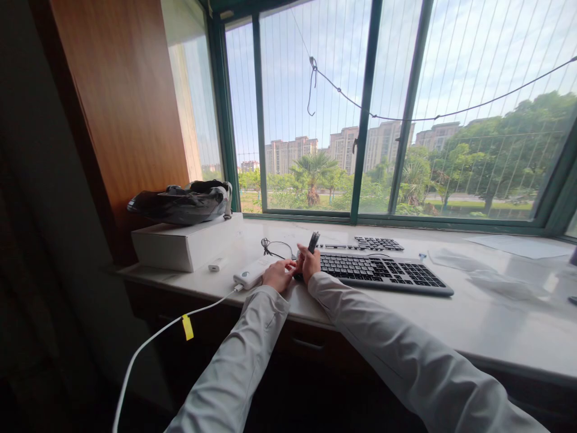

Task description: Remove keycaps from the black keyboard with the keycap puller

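My right hand (pixel 309 264) is closed around a dark, narrow tool (pixel 314 242) whose forked-looking end sticks up above the fingers; its exact kind is too small to tell. It rests over the left end of a black and grey keyboard (pixel 396 282). Beside it, my left hand (pixel 278 275) has its fingers stretched toward that same end, close to the right hand's fingers. Some keycaps are off the keyboard, and loose black keycaps (pixel 378 243) lie in rows behind it.
A white power-bank-like block (pixel 246 275) with a white cable (pixel 180 317) lies left of my hands, near a small white adapter (pixel 217 264). Further left, a white box (pixel 162 246) carries a dark bag (pixel 180 203). Clear plastic bags (pixel 500 279) lie at right; windows stand behind.
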`<state>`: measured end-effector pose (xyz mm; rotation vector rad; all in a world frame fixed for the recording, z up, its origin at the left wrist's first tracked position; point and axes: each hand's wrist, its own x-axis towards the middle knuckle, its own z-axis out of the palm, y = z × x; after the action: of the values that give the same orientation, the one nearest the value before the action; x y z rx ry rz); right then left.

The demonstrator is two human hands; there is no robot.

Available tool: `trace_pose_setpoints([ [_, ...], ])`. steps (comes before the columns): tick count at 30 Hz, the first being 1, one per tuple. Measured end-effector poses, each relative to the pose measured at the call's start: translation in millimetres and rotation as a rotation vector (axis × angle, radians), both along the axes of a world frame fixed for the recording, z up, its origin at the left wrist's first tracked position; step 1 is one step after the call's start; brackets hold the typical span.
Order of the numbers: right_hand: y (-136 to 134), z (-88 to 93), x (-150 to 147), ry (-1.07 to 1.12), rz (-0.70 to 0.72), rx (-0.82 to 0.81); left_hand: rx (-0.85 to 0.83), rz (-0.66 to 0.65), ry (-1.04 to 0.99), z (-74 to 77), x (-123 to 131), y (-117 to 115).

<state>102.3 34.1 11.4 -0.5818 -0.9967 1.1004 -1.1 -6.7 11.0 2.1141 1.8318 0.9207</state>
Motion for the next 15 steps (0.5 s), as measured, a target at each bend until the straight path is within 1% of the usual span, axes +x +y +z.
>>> trace_pose_setpoints([
  [5,-1.4,1.1,-1.0,0.034,0.009,-0.020,-0.003,-0.004,-0.009,0.0,-0.1,-0.5],
  [9,-0.8,4.8,0.3,0.044,0.023,-0.081,0.011,-0.011,-0.023,-1.2,-0.2,-0.1],
  [12,-0.3,8.7,2.3,0.071,0.061,-0.130,0.068,-0.028,-0.025,-2.8,0.1,-0.1],
  [15,0.7,9.2,3.0,0.060,0.057,-0.127,0.123,-0.031,-0.002,-3.7,0.7,-0.8],
])
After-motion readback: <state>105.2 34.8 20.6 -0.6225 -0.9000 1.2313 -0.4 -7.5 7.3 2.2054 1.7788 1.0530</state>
